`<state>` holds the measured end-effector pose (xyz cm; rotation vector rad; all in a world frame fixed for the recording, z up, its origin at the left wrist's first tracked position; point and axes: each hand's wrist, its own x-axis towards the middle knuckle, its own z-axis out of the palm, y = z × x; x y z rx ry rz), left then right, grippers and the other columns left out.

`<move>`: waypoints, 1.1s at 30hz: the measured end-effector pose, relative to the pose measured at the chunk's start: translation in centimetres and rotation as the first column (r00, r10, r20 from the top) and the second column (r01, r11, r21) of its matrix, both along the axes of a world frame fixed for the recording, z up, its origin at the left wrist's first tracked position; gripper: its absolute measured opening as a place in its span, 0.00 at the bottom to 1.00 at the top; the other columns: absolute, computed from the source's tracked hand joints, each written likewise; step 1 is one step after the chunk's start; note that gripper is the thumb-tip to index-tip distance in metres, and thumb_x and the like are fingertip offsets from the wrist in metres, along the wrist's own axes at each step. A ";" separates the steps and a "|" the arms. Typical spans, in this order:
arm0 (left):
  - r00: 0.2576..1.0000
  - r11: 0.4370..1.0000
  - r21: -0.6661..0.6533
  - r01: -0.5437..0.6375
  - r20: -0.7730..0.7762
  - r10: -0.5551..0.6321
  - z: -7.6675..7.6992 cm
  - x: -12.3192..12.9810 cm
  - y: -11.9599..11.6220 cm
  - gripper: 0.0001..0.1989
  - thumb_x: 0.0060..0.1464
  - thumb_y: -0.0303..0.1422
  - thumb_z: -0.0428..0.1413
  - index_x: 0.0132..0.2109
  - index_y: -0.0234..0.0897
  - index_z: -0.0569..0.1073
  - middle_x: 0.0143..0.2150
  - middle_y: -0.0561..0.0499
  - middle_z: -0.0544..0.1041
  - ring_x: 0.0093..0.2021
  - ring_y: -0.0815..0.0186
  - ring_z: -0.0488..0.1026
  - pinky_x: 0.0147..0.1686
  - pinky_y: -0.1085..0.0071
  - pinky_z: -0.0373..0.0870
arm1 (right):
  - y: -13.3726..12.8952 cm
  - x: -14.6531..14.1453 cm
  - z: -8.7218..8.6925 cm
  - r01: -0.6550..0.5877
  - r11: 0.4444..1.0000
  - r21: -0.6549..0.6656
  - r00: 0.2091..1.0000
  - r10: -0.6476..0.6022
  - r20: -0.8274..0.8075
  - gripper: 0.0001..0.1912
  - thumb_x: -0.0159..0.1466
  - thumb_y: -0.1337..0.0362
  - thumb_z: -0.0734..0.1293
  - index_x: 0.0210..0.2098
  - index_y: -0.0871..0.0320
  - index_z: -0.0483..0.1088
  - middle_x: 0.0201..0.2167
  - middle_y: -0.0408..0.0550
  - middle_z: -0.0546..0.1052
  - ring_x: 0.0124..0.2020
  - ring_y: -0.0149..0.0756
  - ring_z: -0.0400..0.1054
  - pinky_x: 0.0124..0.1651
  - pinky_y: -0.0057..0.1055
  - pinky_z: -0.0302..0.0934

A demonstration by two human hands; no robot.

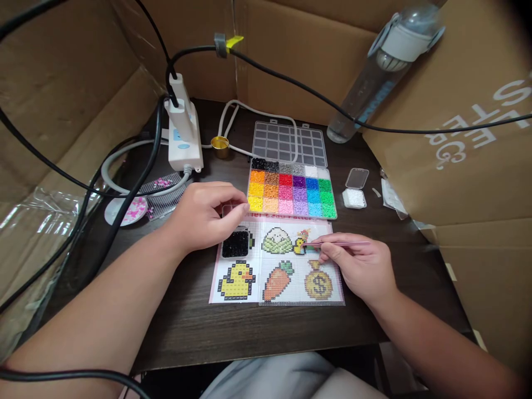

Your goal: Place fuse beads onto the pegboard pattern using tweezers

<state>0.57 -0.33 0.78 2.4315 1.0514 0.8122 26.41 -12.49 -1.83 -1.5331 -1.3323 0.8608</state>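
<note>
Between closed-in thumb and fingers of the right hand, pink tweezers are held, tips set at a small yellow-and-black duck just to its left, seemingly well filled in, though any remaining gaps cannot be made out. Just beside black beads, the left hand is held curled; whether anything is gripped cannot be told. Beyond both hands, an opened bead case is seen, apparently amply stocked.

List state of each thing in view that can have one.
Large clear plastic rectangular bead case, lid open
Small clear square plastic box of black beads, open
Small clear square plastic box of white beads, open
Tall clear plastic bottle, pale cap on
White rectangular plastic power strip, two plugs in
Slim pink tweezers, gripped by right hand
</note>
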 end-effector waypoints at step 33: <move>0.995 0.997 0.064 0.048 0.083 -0.053 -0.8 -0.4 0.0 0.06 0.50 0.27 0.54 0.30 0.33 0.76 0.24 0.52 0.74 0.24 0.72 0.67 0.26 0.74 0.62 | 6.9 -3.7 4.2 -0.036 0.980 0.197 0.997 0.021 0.081 0.02 0.56 0.66 0.73 0.29 0.56 0.80 0.25 0.46 0.80 0.24 0.32 0.73 0.28 0.28 0.71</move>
